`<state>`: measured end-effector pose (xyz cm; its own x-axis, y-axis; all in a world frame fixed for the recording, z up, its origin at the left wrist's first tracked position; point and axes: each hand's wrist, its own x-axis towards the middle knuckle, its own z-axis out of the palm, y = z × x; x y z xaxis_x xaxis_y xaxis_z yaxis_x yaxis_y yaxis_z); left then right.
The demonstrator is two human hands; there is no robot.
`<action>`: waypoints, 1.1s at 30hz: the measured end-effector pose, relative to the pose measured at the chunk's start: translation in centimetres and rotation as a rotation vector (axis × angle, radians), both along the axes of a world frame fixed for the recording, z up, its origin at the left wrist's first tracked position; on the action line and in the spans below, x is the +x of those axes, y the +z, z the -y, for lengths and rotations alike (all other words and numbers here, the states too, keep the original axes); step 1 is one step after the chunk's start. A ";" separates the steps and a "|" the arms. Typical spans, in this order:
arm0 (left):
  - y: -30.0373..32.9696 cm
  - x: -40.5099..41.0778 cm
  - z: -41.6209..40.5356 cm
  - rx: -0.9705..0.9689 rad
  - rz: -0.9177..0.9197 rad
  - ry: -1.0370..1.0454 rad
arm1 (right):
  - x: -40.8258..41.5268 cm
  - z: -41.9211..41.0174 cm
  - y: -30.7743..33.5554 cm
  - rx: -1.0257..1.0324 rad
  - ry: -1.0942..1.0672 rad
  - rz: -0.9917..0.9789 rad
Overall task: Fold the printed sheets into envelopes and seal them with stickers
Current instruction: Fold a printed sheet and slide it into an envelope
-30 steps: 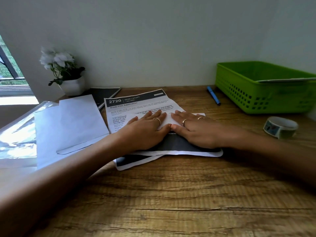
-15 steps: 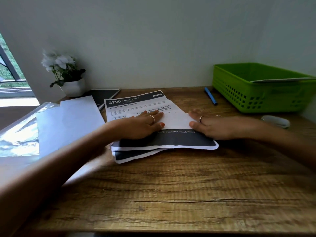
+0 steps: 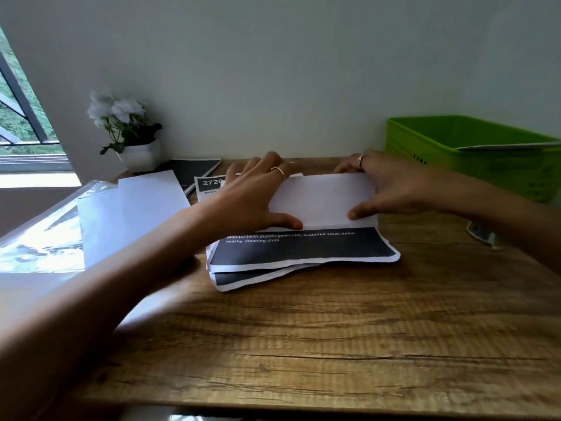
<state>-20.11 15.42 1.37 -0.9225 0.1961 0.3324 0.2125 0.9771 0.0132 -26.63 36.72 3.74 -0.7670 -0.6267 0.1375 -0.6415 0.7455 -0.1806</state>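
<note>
The brown wood-grain table [image 3: 303, 344] filled the lower half of the frame, set against a plain pale wall. At the left edge lay a clear plastic sleeve [image 3: 39, 241] with blank white sheets [image 3: 127, 214] on it, probably stock waiting its turn. At the upper right stood a green perforated plastic basket [image 3: 473, 153] with a flat white piece resting across its rim, likely where finished envelopes go.

In the centre sat the small stack of printed sheets with black bands [image 3: 303, 253], its edges fanned unevenly. The top white printed sheet [image 3: 321, 202] was being folded there: its near part was raised and turned toward the far edge, blank back facing the camera, with the crease line lying just above the black band.

The left hand [image 3: 252, 202] gripped the fold's left side, thumb pressed at the crease and fingers spread over the far edge; the right hand [image 3: 391, 189] held the right side the same way, thumb on the blank face and fingers curled behind. Holding both ends seemed meant to keep the edges square.

Upper left stood a white pot of pale flowers [image 3: 130, 138], beside it a black notebook [image 3: 194, 171]. The roll partly hidden behind the right forearm [image 3: 482, 233] may be the stickers.
</note>
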 end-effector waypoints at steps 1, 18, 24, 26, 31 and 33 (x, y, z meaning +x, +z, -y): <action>0.2 0.1 0.1 -0.031 -0.058 -0.007 | 0.1 0.1 0.3 -0.035 0.003 -0.037; 1.2 0.9 0.0 -0.159 -0.013 -0.043 | 2.6 -1.4 -0.9 -0.124 0.122 -0.093; 0.7 1.2 0.8 -0.139 0.361 -0.130 | 3.9 -1.8 -2.1 -0.074 0.132 -0.054; 0.9 1.7 0.5 -0.152 0.432 -0.112 | 4.2 -2.0 -2.4 -0.066 0.139 -0.065; 1.2 2.7 -0.3 -0.014 0.478 -0.116 | 4.7 -2.0 -2.7 -0.005 0.135 -0.061; 1.0 2.6 -0.2 -0.008 0.471 -0.108 | 4.9 -2.0 -2.7 0.014 0.130 -0.060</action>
